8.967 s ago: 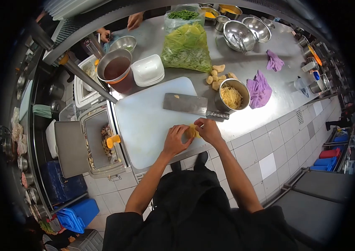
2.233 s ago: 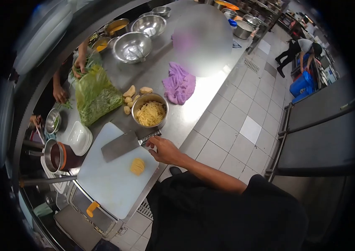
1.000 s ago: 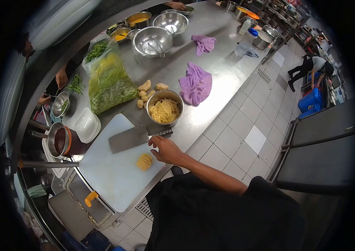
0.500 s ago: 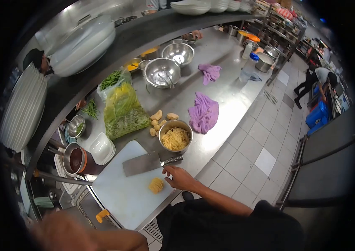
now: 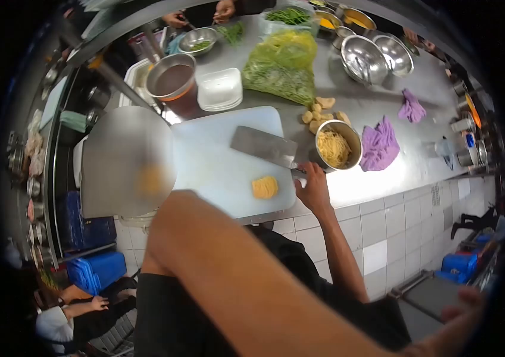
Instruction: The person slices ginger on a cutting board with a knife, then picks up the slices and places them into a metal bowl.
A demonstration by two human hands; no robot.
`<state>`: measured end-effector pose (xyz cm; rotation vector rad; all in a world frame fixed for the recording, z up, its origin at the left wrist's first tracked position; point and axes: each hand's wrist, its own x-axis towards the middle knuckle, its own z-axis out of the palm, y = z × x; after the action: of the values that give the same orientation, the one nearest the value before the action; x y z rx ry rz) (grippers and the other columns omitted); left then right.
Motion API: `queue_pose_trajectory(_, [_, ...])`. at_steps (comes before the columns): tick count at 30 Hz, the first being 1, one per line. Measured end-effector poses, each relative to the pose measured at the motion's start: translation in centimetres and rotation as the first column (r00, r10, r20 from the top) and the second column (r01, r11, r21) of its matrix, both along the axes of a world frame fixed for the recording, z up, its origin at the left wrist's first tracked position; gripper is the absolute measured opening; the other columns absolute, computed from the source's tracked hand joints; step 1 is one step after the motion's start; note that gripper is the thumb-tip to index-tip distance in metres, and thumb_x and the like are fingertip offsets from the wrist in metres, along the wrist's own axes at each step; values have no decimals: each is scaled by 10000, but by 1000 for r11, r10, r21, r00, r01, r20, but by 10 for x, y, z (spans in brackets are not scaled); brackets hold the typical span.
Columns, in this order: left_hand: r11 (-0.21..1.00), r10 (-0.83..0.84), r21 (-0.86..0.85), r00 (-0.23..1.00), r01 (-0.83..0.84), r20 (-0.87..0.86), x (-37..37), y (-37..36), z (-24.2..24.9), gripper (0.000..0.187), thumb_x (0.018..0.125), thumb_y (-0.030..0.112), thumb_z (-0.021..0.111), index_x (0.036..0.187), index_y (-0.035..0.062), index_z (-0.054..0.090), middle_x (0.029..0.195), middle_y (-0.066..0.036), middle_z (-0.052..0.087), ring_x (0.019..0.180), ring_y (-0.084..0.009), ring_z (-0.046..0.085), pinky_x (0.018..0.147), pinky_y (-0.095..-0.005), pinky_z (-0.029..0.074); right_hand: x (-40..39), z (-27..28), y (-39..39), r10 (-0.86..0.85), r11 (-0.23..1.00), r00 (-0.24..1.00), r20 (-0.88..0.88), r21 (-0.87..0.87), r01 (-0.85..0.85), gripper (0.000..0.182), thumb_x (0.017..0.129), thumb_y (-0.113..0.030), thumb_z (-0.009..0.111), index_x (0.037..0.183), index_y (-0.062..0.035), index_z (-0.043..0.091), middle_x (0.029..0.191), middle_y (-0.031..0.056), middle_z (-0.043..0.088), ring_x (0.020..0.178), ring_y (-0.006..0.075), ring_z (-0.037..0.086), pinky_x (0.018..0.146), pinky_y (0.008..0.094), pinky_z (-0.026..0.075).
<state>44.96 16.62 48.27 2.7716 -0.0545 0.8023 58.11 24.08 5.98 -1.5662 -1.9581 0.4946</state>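
Observation:
My right hand [image 5: 315,189] is at the near right corner of the white cutting board [image 5: 205,149], fingertips over the handle of a cleaver [image 5: 261,145]. Thumb and fingers stand apart, and the blade lies flat on the board. Nearby on the board sits a fanned stack of potato slices [image 5: 265,187]. A steel pot [image 5: 355,143] of potato shreds [image 5: 333,149] stands just beyond my right hand, with several peeled potatoes [image 5: 316,122] behind it. My left forearm crosses the lower view close to the camera; my left hand [image 5: 457,321] is smeared at the lower right.
Stacked white dishes [image 5: 219,89], a tall container of dark liquid [image 5: 172,77] and a yellow bag of greens [image 5: 282,65] line the counter. Purple cloths [image 5: 380,146] and steel bowls [image 5: 364,59] lie rightward. A blurred grey shape [image 5: 121,154] covers the left. Other people's hands [image 5: 224,11] work opposite.
The view has turned, bringing the counter's left side further into sight. My left arm has swung from the lower left across to the lower right. My right hand now overlaps the cleaver's handle.

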Motion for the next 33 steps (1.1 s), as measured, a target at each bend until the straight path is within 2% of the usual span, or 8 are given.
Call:
queue_pose_trajectory(1, [1000,-15,-2,1000,15,4,-10,1,9,375,948,225,514,965,-72,741,923,-235,734,814,-337,709,874,-496,545,-3,0,6,12,1000,998,57,-3,-11,447,747,24,733,1170,-48,607,1043,216,615,1017,431,613,892,516,495])
queue_pose_trajectory(3, [965,260,205,729,-166,-633,-32,0,36,211,941,283,686,810,125,635,727,48,559,626,-153,481,715,-326,495,1,-17,14,47,997,994,101,-63,-41,474,757,28,703,1203,-59,571,1094,213,605,1049,427,613,905,524,499])
queue_pose_trajectory(4, [968,251,76,905,-239,-344,-51,6,2,307,891,442,713,924,139,751,853,17,706,721,-149,593,775,-298,502,2,-22,21,86,991,987,138,-115,-70,501,767,32,674,1237,-70,535,1145,209,596,1082,423,614,918,531,503])
queue_pose_trajectory(6, [962,258,41,946,-270,197,-63,30,-74,393,798,190,763,1183,121,714,954,-59,719,787,-176,704,669,-273,561,1,-21,29,89,983,979,184,-175,-57,501,759,52,648,1230,-71,531,1146,214,592,1079,427,617,907,528,512])
queue_pose_trajectory(10, [616,489,-536,814,-577,-314,-122,62,-135,111,882,139,751,988,110,767,1028,-71,755,893,-255,744,739,-355,585,3,-40,51,155,959,981,116,-254,-122,503,760,45,618,1241,-63,519,1184,225,563,980,454,645,829,529,557])
queue_pose_trajectory(19, [110,548,-503,474,-857,-689,-146,23,-383,112,926,187,733,980,89,726,972,-101,696,906,-303,702,789,-426,542,-5,51,-6,-44,941,993,112,-330,78,301,945,-68,612,1241,-18,588,1083,278,627,921,499,658,808,545,552])
queue_pose_trajectory(25, [418,844,-418,516,-806,-150,-100,48,-456,80,906,135,724,969,89,710,1010,-47,643,928,-267,647,810,-417,515,-5,19,-27,-55,922,992,111,-377,93,153,1002,-118,555,1071,18,539,931,318,654,822,552,650,723,625,522])
queue_pose_trajectory(33, [505,801,-303,570,-808,-185,-91,63,-495,184,878,64,648,1059,65,686,1063,-92,617,1002,-287,623,876,-423,496,-13,30,-15,46,892,992,121,-452,14,249,1026,-96,536,1184,62,425,739,329,653,717,553,639,647,637,476])
